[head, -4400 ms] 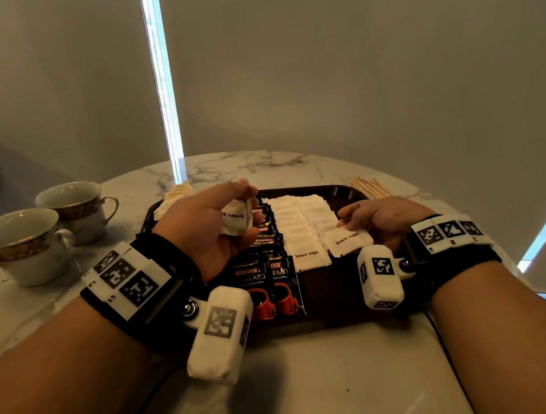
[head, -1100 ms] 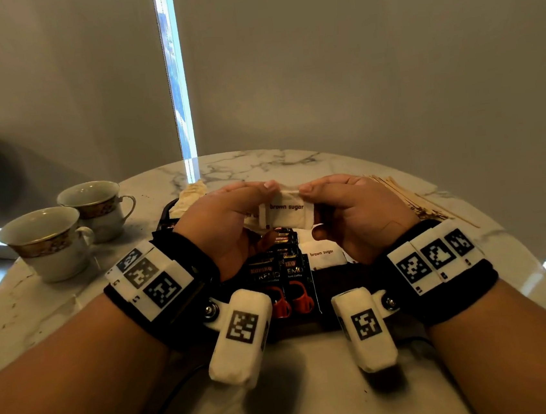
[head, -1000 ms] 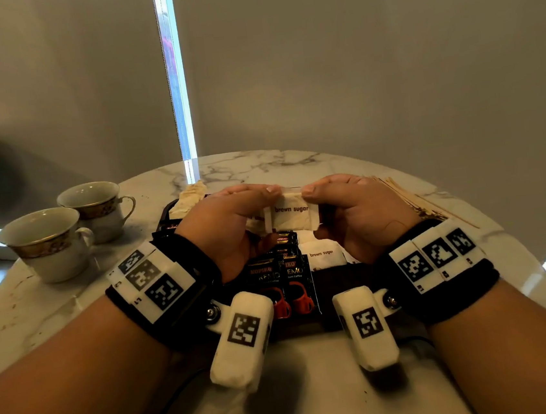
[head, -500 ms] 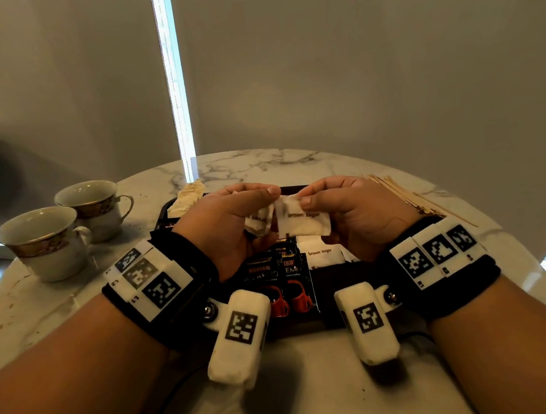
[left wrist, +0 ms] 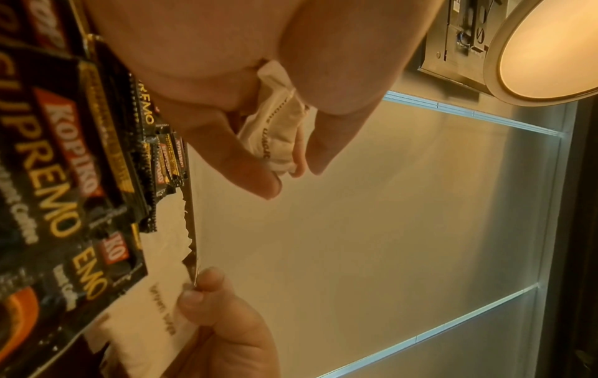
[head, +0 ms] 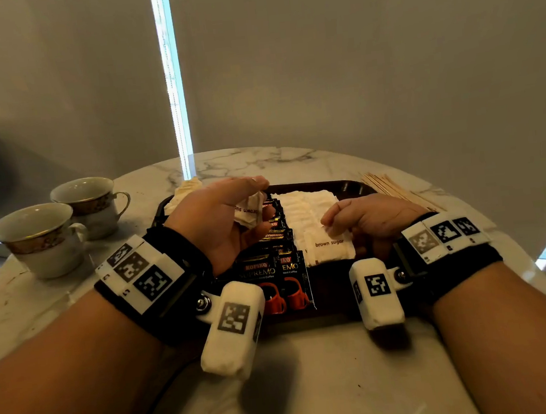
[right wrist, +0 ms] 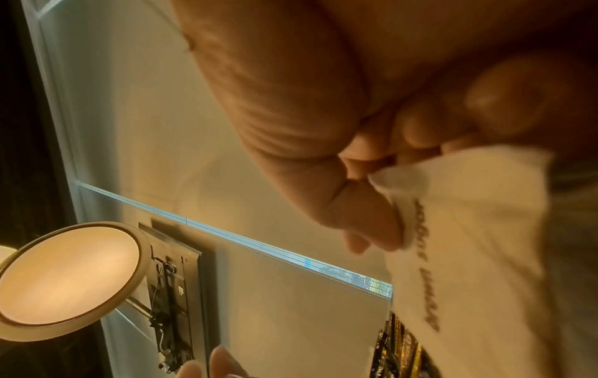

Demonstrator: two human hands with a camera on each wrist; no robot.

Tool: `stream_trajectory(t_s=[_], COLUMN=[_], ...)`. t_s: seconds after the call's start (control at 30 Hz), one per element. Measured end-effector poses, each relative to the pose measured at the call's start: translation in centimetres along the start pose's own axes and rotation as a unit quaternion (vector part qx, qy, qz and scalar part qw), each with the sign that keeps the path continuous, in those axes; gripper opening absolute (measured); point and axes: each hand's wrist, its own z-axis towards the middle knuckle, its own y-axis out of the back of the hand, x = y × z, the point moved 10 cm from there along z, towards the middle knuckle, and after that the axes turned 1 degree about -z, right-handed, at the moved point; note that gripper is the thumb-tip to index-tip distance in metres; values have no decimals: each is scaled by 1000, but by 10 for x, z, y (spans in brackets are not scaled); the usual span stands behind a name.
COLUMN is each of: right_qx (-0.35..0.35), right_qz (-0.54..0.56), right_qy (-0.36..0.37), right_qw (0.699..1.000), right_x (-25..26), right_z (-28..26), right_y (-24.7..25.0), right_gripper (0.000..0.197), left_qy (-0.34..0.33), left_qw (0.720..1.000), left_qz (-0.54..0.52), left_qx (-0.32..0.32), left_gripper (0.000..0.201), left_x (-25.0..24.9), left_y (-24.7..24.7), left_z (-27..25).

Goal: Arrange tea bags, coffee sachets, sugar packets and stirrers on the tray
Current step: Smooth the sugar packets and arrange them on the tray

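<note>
A dark tray [head: 350, 187] on the marble table holds a row of black coffee sachets [head: 273, 267] and rows of white brown sugar packets [head: 305, 210]. My left hand [head: 229, 218] hovers over the sachets and grips a small bunch of sugar packets [head: 250, 211] [left wrist: 278, 138] between thumb and fingers. My right hand [head: 360, 219] is low on the tray and pinches the corner of one sugar packet [head: 331, 246] [right wrist: 469, 255] that lies at the near end of the sugar row. Wooden stirrers [head: 394, 187] lie on the table right of the tray. Pale tea bags [head: 185, 190] sit at the tray's far left corner.
Two gold-rimmed teacups [head: 42, 237] [head: 91, 205] stand on the table at the left. The round marble table [head: 317, 387] has bare surface in front of the tray. A grey blind hangs behind the table.
The hands, which met above the tray around one sugar packet, have parted. My right hand has come down with that packet to the near end of the sugar row; the left keeps its bunch.
</note>
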Motion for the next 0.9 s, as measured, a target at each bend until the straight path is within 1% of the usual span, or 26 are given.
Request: stream_trajectory(t_s=[0.13,0.3,0.43,0.53,0.7,0.77,0.9], right_qx=[19,21,20,13,6,-5,-22], right_qz=[-23,-49,-67,-61,-67,-67,-62], right_qy=[-2,-2,4,5,-6,5,15], right_qw=[1000,999,998,998,998,998,998], right_x=[0,2,5,6,6,9,14], right_z=[-2,-5,-7,-7,-8,-9,-11], right_y=[-3,-6,-8,-6,-5,-3,-1], right_gripper=[16,22,18,17,13,14,17], left_qy=[-1,0,1,3,9,7,12], left_qw=[1000,1000,1000,1000,1000,1000,1000], left_qz=[5,6,4,2,0,-11,-23], left_qx=[-3,-6,-5,-2,-5,-7,-6], left_gripper=[17,15,12,11,18,23,27], left_x=[0,0,-1,-1,-1,-2,-2], left_y=[-1,0,-2,-4,-4,-4,-5], left_z=[0,0,0,-2,-5,-6,-7])
